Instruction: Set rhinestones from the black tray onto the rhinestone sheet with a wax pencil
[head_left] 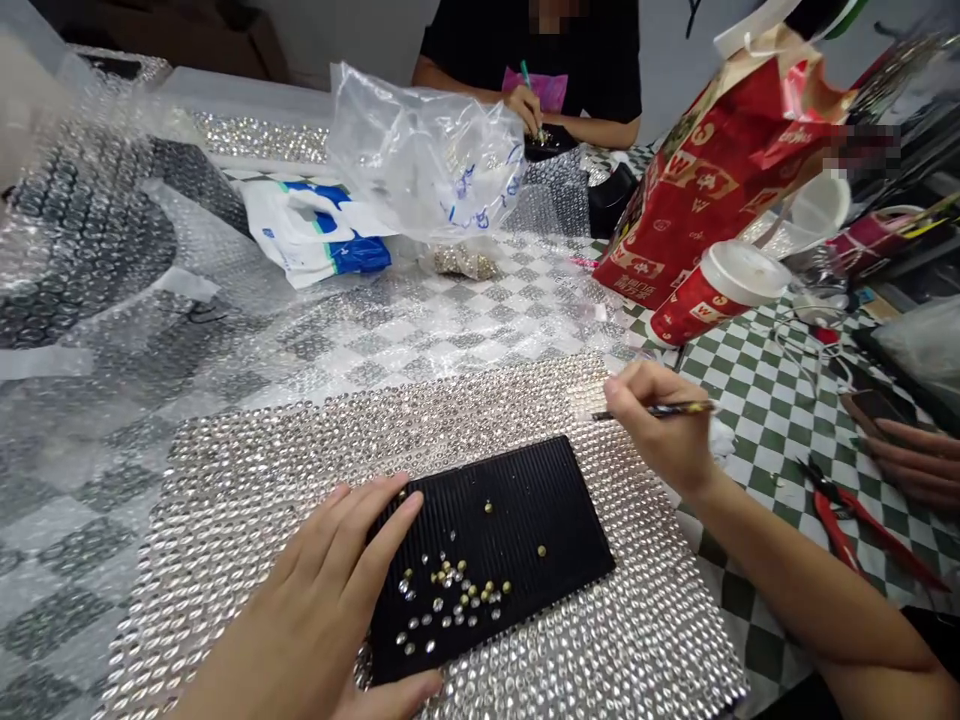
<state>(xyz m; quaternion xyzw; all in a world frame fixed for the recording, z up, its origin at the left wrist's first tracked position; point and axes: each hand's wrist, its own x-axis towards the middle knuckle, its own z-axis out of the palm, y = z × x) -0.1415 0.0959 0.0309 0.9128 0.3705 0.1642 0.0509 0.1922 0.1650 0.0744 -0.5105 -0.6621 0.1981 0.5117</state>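
Observation:
A panel (247, 520) set with rows of clear rhinestones lies before me. On it rests a black ribbed tray (525, 500) holding several loose rhinestones (450, 590), some clear side up, some showing gold backs. My left hand (322, 590) grips the tray's left side, fingers at the far corner and thumb at the near edge. Near the panel's far right corner, my right hand (664, 425) pinches a dark, slim pen-like picking tool (679, 409). Its tip points left, close over a pale patch (589, 395) of the panel; whether it touches is unclear.
Bubble wrap (75, 230) is heaped at left. Beyond the panel are a wipes packet (322, 230) and a clear plastic bag (427, 150). A red paper bag (697, 170), lidded cup (712, 290) and red-handled pliers (840, 510) stand or lie right. Co-workers' hands (525, 108) show opposite and at right.

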